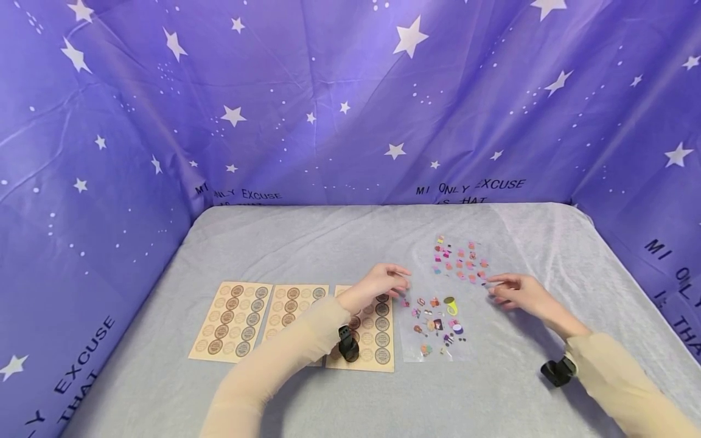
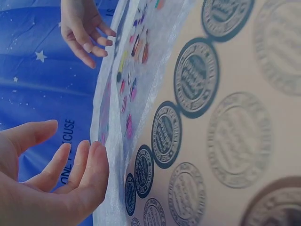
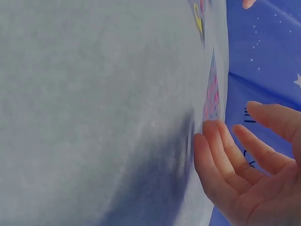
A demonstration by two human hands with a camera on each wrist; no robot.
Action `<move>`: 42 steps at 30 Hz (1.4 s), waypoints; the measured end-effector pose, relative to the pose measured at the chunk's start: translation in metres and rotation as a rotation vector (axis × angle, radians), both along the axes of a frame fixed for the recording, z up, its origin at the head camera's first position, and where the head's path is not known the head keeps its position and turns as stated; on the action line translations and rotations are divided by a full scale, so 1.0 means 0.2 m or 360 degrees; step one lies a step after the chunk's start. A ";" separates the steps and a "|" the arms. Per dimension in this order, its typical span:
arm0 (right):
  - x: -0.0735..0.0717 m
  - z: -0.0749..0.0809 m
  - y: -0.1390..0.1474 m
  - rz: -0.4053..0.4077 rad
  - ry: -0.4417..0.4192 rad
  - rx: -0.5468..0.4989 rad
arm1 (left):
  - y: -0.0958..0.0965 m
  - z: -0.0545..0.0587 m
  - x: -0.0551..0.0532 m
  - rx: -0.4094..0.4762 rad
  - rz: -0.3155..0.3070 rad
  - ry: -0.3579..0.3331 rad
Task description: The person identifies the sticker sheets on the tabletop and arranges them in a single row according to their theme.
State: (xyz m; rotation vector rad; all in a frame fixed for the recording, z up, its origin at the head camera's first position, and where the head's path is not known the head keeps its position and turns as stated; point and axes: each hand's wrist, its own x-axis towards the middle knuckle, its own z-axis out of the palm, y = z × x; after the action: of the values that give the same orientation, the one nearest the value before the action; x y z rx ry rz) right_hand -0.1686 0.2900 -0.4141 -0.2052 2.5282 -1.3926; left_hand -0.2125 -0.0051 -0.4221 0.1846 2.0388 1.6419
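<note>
My left hand [image 1: 378, 285] hovers over the upper part of the rightmost beige sheet, its fingers loosely bent and nothing between them. In the left wrist view this hand [image 2: 66, 183] has thumb and fingers apart. My right hand [image 1: 517, 295] is beside the lower right corner of the far clear sticker sheet [image 1: 461, 261], which bears small pink and red figures. Relaxed fingers, holding nothing, show on this hand [image 3: 254, 174] in the right wrist view. Between the hands and nearer me lies another clear sticker sheet [image 1: 413, 351] with assorted colourful pictures and a yellow ring shape.
Three beige sheets of round labels, a left one [image 1: 229, 319], a middle one [image 1: 280, 304] and a right one [image 1: 372, 365], lie side by side. Grey cloth [image 1: 465, 401] covers the table. Purple star-patterned curtains [image 1: 328, 121] stand behind and at both sides.
</note>
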 end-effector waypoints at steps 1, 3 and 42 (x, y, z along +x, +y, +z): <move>0.00 0.00 0.00 -0.0013 0.0001 0.0007 | 0.01 0.00 -0.01 -0.0002 0.0007 0.0007; -0.01 0.00 0.01 -0.0038 -0.0004 0.0023 | 0.02 0.00 -0.02 -0.0006 0.0023 0.0022; -0.18 -0.09 0.06 -0.0391 0.0050 -0.0196 | 0.29 -0.05 -0.17 0.0138 0.0301 0.0025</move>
State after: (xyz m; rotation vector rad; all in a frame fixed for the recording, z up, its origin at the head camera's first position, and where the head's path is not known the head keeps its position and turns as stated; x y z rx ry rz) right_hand -0.2047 0.3021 -0.4312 0.0650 2.5637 -1.6495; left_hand -0.2467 0.0523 -0.4324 0.0351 2.0511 1.8496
